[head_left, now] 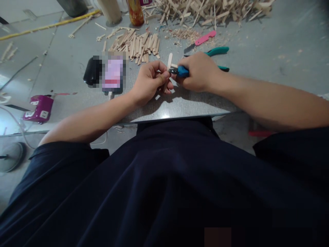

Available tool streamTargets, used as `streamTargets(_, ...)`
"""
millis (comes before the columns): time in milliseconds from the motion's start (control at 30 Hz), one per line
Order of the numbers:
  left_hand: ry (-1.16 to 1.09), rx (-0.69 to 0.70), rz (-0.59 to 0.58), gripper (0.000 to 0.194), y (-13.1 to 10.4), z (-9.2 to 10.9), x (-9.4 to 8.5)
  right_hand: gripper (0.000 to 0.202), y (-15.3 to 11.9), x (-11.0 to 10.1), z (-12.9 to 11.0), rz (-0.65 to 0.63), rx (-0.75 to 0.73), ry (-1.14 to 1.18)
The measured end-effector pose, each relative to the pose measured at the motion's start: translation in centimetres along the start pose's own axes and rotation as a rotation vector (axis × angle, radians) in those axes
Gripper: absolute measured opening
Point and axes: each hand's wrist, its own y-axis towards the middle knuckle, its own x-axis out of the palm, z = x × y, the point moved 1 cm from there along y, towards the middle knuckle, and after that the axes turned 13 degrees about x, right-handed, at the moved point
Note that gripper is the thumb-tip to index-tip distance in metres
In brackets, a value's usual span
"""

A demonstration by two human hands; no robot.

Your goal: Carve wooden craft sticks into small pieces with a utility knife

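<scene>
My left hand [153, 82] pinches a pale wooden craft stick [170, 61], which stands up above the fingertips. Wrapped around blue-handled pliers [183, 71] is my right hand [199, 72]. Their dark metal head meets the stick at my left fingertips, where a second short piece of pale wood shows; how it joins the stick I cannot tell. Green-handled pliers [218, 51] lie just behind my right hand, which hides part of them. A pink-handled folding knife or saw [205, 38] rests beyond, its dark blade pointing left.
Several loose craft sticks [140, 44] form a heap behind my left hand, with wood scraps [210, 10] piled farther back. Left of my hand are a phone [112, 73] on a cable and a black case [93, 71]. A purple device [39, 109] sits near the table edge [180, 116].
</scene>
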Motion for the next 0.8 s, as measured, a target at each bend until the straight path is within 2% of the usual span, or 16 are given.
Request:
streamTargets(133,-0.109,0.128,-0.039,0.024,0.0,-0.2,-0.2,0.034,0.0,-0.1,0.0,-0.009,0.001,0.005)
streamTargets(300,0.003,-0.023,0.001,0.030,0.2,0.6,-0.1,0.032,0.1,0.0,0.0,0.006,0.011,0.031)
streamTargets(400,0.021,-0.056,0.034,0.028,0.2,0.8,0.0,0.033,0.1,-0.1,-0.1,0.012,-0.012,0.014)
streamTargets(533,0.028,-0.041,0.019,0.022,0.3,0.4,-0.1,0.037,0.0,-0.1,-0.1,0.009,-0.024,-0.030)
streamTargets(633,0.024,-0.023,0.007,0.024,0.5,-0.2,-0.2,0.037,0.0,-0.1,-0.1,0.002,-0.003,-0.019)
streamTargets(800,-0.036,0.091,-0.043,0.024,0.4,-0.8,-0.5,0.034,0.0,-0.1,-0.1,0.012,-0.036,-0.073)
